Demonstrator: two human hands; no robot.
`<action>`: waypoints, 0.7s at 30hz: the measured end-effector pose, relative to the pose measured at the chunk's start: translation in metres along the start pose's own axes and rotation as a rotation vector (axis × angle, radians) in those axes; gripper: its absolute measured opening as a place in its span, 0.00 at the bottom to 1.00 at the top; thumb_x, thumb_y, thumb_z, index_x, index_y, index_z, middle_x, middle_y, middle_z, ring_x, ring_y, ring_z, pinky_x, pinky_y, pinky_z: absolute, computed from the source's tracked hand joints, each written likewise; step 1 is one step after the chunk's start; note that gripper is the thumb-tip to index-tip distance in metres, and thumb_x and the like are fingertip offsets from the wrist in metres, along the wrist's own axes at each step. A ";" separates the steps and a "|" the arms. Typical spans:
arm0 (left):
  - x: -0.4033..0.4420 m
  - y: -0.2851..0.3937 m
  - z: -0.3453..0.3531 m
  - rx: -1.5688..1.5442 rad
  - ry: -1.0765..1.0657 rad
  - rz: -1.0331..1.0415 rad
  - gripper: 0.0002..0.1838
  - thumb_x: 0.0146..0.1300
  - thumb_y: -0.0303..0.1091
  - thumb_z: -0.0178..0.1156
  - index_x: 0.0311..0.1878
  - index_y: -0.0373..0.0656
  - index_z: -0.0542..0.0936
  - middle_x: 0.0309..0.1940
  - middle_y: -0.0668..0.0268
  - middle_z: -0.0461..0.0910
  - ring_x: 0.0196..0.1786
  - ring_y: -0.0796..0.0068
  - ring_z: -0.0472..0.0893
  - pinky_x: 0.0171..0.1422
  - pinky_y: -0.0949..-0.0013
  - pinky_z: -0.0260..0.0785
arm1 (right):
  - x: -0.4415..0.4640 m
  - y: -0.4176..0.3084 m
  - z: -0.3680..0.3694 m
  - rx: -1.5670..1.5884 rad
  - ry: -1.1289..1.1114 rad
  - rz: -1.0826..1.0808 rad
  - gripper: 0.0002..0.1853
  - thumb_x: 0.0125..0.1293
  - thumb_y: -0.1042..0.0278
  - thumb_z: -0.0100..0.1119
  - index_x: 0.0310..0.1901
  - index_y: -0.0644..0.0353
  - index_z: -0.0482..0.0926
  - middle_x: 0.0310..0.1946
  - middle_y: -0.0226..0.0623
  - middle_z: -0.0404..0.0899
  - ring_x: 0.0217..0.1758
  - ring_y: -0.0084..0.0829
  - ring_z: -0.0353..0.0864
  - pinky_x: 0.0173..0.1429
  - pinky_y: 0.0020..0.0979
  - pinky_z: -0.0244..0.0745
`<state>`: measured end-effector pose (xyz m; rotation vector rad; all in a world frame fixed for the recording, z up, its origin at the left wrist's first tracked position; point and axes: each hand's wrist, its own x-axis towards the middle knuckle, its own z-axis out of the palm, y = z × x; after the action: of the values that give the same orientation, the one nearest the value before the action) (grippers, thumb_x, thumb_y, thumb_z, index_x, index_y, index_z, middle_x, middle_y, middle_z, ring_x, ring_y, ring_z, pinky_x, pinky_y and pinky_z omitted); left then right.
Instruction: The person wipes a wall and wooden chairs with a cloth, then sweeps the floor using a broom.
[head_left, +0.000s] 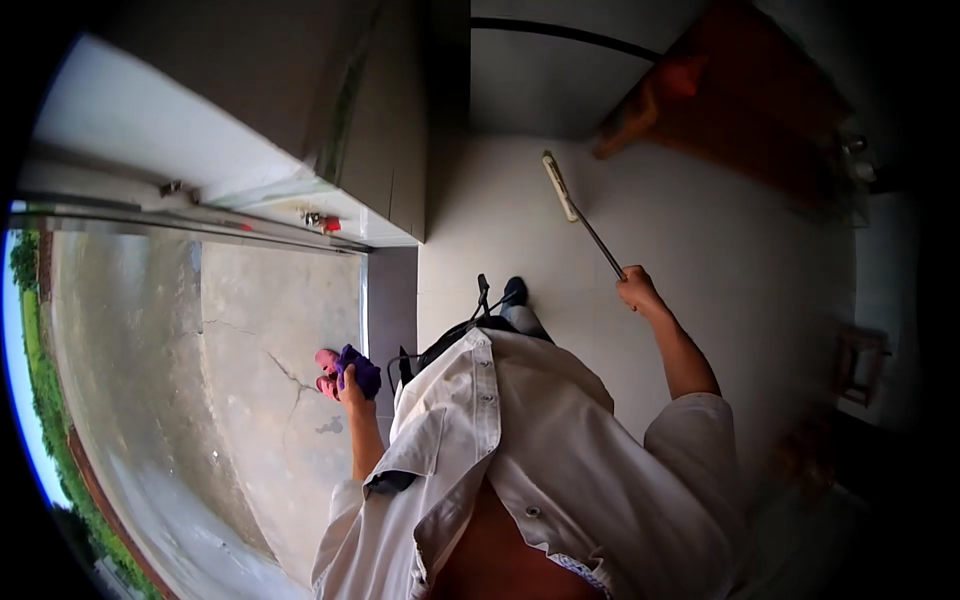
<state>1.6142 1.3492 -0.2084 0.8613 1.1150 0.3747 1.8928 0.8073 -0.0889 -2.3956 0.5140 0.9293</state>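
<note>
My right hand (638,290) is closed round the dark handle of a flat-headed mop (596,240). The mop's long, narrow, cream-coloured head (559,187) is over the pale tiled floor, in front and to the right of my foot. In my left hand (352,388) is a bunched purple cloth (362,372), gripped by closed fingers. Right beside the cloth show pink slippers (325,361), which seem to lie on the concrete outside; the cloth and hand partly hide them.
A doorway at left opens onto cracked concrete (250,330), with greenery beyond. A white ledge (255,185) with small items juts in at upper left. Reddish-brown wooden furniture (740,110) stands at upper right, and a small wooden stool (860,365) is at far right.
</note>
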 end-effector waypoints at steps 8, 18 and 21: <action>-0.095 0.001 0.053 0.043 0.187 0.021 0.23 0.55 0.37 0.62 0.54 0.42 0.71 0.41 0.58 0.79 0.38 0.61 0.82 0.38 0.61 0.79 | 0.178 -0.070 -0.010 -0.233 -0.005 -0.013 0.14 0.64 0.73 0.44 0.49 0.64 0.73 0.47 0.49 0.78 0.49 0.49 0.78 0.51 0.42 0.76; -0.164 -0.012 0.063 0.037 0.378 -0.016 0.21 0.56 0.37 0.61 0.52 0.41 0.72 0.38 0.59 0.79 0.35 0.63 0.81 0.35 0.63 0.78 | 0.229 -0.198 0.051 -0.528 -0.126 -0.548 0.12 0.62 0.74 0.43 0.42 0.64 0.76 0.41 0.52 0.79 0.45 0.49 0.80 0.47 0.43 0.77; -0.169 -0.011 0.062 0.047 0.408 -0.012 0.23 0.56 0.40 0.62 0.53 0.42 0.71 0.37 0.61 0.79 0.34 0.64 0.81 0.34 0.63 0.78 | 0.227 -0.177 0.080 -0.655 -0.161 -0.756 0.11 0.60 0.72 0.44 0.39 0.64 0.76 0.39 0.52 0.79 0.41 0.49 0.81 0.44 0.44 0.78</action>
<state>1.5965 1.2058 -0.0999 0.8392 1.5097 0.5316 2.1003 0.9586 -0.2418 -2.6677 -0.8384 0.9949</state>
